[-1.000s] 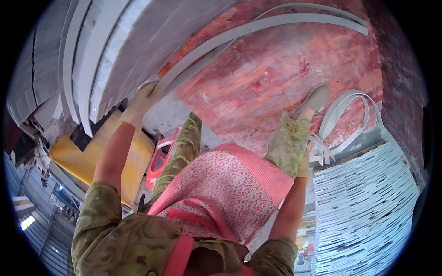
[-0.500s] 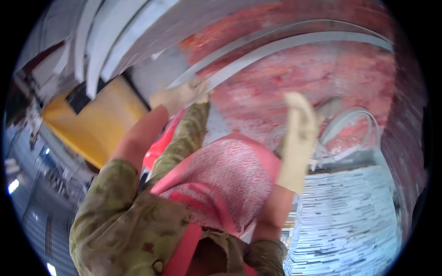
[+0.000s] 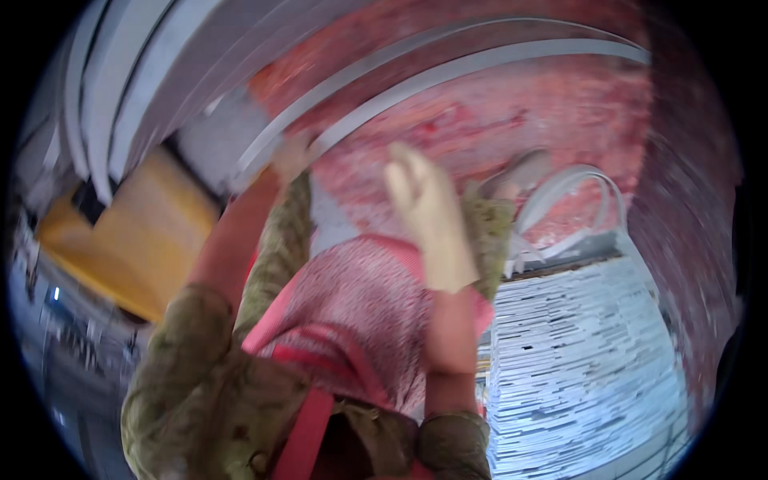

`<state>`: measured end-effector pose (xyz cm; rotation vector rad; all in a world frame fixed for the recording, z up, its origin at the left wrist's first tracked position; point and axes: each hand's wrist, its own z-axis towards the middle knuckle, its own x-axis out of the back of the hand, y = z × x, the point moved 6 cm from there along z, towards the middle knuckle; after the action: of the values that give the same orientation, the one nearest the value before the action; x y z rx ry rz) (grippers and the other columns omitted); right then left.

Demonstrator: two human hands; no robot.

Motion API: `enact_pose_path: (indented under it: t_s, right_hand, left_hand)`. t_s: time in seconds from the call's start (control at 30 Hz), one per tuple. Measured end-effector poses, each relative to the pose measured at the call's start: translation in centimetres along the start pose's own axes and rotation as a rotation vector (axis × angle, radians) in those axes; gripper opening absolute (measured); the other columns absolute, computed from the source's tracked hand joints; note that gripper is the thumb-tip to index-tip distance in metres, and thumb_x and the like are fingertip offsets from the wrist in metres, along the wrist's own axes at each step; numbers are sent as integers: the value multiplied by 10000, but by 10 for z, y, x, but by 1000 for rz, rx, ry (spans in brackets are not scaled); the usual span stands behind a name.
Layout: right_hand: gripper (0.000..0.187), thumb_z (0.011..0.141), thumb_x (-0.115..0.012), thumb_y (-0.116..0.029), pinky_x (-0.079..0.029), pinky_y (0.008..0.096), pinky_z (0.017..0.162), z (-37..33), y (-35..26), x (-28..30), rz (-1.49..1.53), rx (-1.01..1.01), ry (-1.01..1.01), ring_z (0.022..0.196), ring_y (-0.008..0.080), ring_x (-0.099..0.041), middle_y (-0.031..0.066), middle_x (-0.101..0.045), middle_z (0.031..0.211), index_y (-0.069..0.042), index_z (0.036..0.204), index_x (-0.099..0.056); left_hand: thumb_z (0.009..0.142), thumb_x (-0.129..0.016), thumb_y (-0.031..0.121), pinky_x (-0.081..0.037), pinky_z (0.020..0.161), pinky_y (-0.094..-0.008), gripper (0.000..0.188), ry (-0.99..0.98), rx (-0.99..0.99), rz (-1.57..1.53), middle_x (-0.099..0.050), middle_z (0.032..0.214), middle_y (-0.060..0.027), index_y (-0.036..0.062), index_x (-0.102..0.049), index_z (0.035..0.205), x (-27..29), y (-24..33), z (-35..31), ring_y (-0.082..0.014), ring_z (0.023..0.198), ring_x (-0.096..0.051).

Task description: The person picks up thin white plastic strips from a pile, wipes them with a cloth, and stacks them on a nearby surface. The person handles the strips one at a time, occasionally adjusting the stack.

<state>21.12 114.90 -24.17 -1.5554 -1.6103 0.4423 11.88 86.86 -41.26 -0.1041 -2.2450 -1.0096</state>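
Observation:
My left hand (image 3: 290, 160), blurred by motion, is closed around the near end of a long pale grey strip (image 3: 448, 76). From there the strip arches to the far right over a red-stained surface. My right hand (image 3: 420, 192) wears a beige glove and hovers above my lap. Its fingers reach forward, slightly apart, with nothing seen between them. Beneath it lies the pink speckled apron (image 3: 360, 296) over my camouflage-patterned trousers.
A tall stack of thin pale sheets (image 3: 584, 344) stands at my right, with looped grey strips (image 3: 560, 196) just beyond it. Broad grey curved bands (image 3: 120, 88) hang at the upper left. Below them is a yellow panel (image 3: 136, 240).
My right hand has swung left and inward from beside the stack to above my lap. My left hand stays at the strip's end. The whole view has shifted.

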Motion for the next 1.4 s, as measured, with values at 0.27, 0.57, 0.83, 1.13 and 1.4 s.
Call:
enact_pose_path:
  t_s: [0.27, 0.57, 0.83, 1.13, 1.4]
  right_hand:
    - [433, 1002, -594, -310, -518, 459, 995, 2, -2, 28, -20, -85, 33, 1144, 416, -678, 254, -715, 1199, 29, 1258, -678]
    - [420, 991, -613, -271, -510, 458, 985, 4, -15, 23, -96, -43, -87, 1139, 437, -660, 272, -698, 1197, 25, 1287, -647]
    - [416, 1000, -577, -253, -506, 484, 982, -5, -9, 40, -106, 39, -73, 1155, 417, -635, 233, -685, 1217, 9, 1320, -611]
    - [421, 995, -582, -252, -507, 477, 989, -5, -21, 50, -106, 86, -83, 1139, 399, -650, 223, -697, 1198, 10, 1324, -607]
    - [415, 989, -598, -231, -514, 468, 973, -6, -24, 59, -111, 119, -50, 1128, 405, -651, 236, -694, 1184, 21, 1318, -610]
  left_hand:
    - [973, -640, 363, -543, 763, -530, 339, 78, 197, 393, -711, 944, -186, 88, -651, 1172, 77, 25, 51, -405, 903, -683]
    - [999, -613, 305, -561, 876, -501, 541, 124, 205, 355, -692, 1154, -164, 173, -495, 1509, 36, 97, 168, -371, 1051, -681]
    - [1005, -608, 239, -572, 834, -503, 481, -70, 156, 440, -690, 1144, -149, 129, -525, 1466, 5, 114, 194, -386, 1018, -687]
    - [922, -715, 276, -572, 856, -509, 470, -9, 192, 494, -700, 1167, -184, 50, -589, 1314, -9, 120, 191, -387, 1012, -695]
    - [931, -703, 252, -565, 874, -495, 233, -71, 267, 477, -718, 1134, -151, 68, -697, 1074, -2, 120, 199, -364, 1053, -694]
